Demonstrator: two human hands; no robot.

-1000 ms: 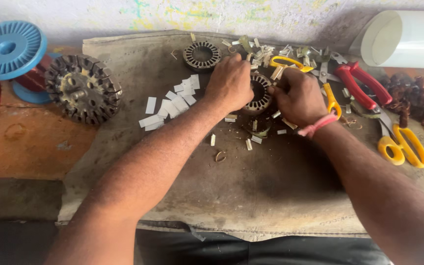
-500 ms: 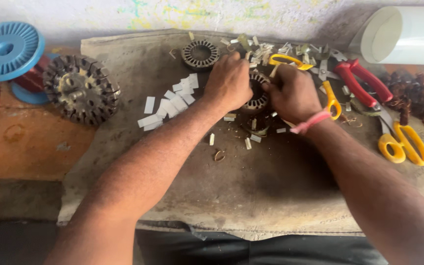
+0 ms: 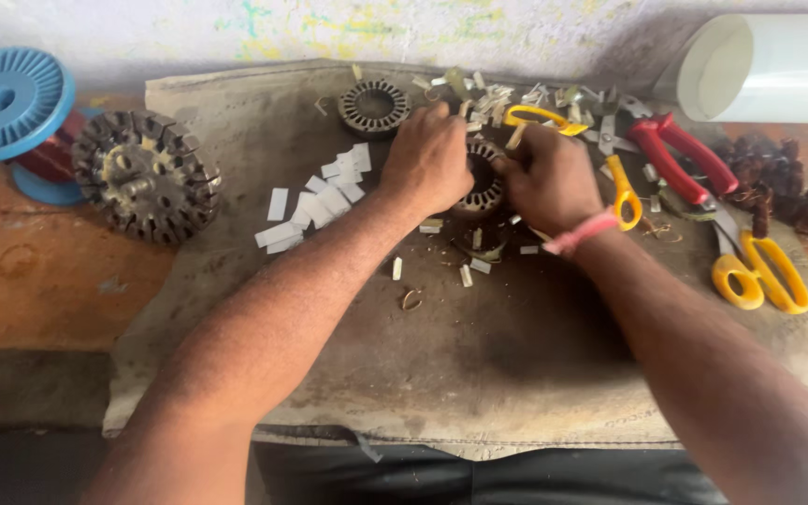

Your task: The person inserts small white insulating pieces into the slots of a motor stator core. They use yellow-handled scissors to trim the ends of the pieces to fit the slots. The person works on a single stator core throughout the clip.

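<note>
A small ring-shaped slotted metal core (image 3: 484, 183) lies on the brown work mat (image 3: 479, 355), between my two hands. My left hand (image 3: 427, 159) grips its left side with curled fingers. My right hand (image 3: 546, 176), with a pink band at the wrist, presses on its right side and pinches a small pale strip (image 3: 516, 137) at the top. White paper strips (image 3: 315, 201) lie scattered left of my left hand. Cut scraps (image 3: 474, 266) sit just below the core.
A second small slotted core (image 3: 373, 106) sits at the back. A larger slotted core (image 3: 147, 173) and a blue spool (image 3: 9, 98) are at left. Yellow scissors (image 3: 759, 271), red-handled pliers (image 3: 680, 154) and another yellow-handled tool (image 3: 621, 187) lie right. A white pipe (image 3: 769, 65) is at back right.
Both hands stay on the small core; the right hand's fingers have shifted up toward its top edge with the pale strip.
</note>
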